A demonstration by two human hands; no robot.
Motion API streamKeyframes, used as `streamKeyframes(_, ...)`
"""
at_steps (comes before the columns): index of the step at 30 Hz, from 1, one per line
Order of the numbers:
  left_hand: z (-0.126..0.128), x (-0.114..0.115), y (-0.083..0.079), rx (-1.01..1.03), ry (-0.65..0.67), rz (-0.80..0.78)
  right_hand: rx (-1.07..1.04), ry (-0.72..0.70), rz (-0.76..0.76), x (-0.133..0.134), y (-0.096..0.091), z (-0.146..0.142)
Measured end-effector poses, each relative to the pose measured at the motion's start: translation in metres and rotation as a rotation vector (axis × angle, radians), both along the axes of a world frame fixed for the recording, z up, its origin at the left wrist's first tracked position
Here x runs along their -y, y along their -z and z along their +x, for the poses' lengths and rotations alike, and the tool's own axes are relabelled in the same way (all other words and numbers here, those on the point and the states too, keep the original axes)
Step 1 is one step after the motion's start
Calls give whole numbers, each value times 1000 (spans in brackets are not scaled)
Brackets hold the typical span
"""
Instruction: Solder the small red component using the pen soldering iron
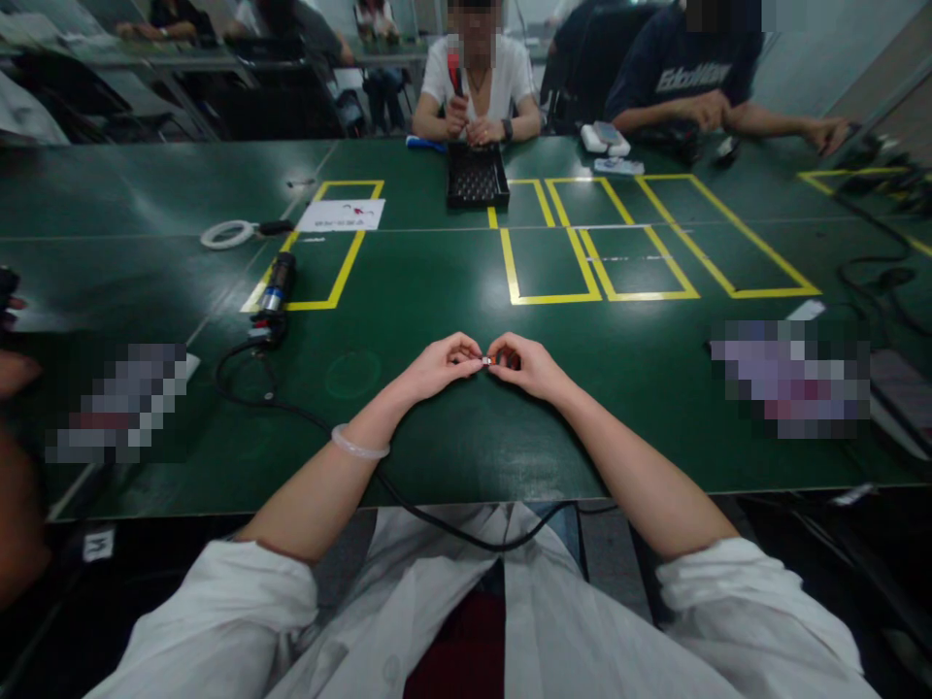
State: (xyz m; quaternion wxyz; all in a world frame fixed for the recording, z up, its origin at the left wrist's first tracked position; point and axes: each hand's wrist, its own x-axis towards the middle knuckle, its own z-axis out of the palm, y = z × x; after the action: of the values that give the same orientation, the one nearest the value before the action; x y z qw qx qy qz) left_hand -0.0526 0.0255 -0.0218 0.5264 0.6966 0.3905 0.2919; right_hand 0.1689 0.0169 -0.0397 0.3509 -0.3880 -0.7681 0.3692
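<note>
Around the room [815, 73], people [502, 87] sit; the wide green table [481, 447] carries yellow tape outlines [557, 300] and a black tray [477, 202]. Over the near side, my left hand [444, 369] and right hand [535, 369] pinch a small piece [487, 361].

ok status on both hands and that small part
Left hand, right hand: both pinching small part. Part too small to identify. Black cable passes under left forearm.

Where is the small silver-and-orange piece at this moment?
In the head view, the small piece is near the centre, held between the left hand and the right hand, over the green table.
</note>
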Motion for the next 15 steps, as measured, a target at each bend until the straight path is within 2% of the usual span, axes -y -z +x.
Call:
streamKeyframes(2,-12,-8,-3,-63,-53,74,1,9,-24,-1,-1,1)
streamKeyframes(4,-32,-20,-6,-155,-168,189,3,13,-39,-1,-1,1)
streamKeyframes(7,-77,-39,-13,-398,-423,378,6,15,-49,-1,-2,1)
streamKeyframes(9,-114,-49,-19,-673,-623,455,3,15,-52,-2,-2,1)
streamKeyframes(11,-153,-56,-24,-915,-828,430,-3,18,-55,-2,-1,1)
streamKeyframes(12,-172,-58,-27,-1010,-887,384,-6,19,-58,-2,-1,1)
streamKeyframes(15,-225,-64,-32,-1226,-915,172,-10,23,-70,-2,-1,0)
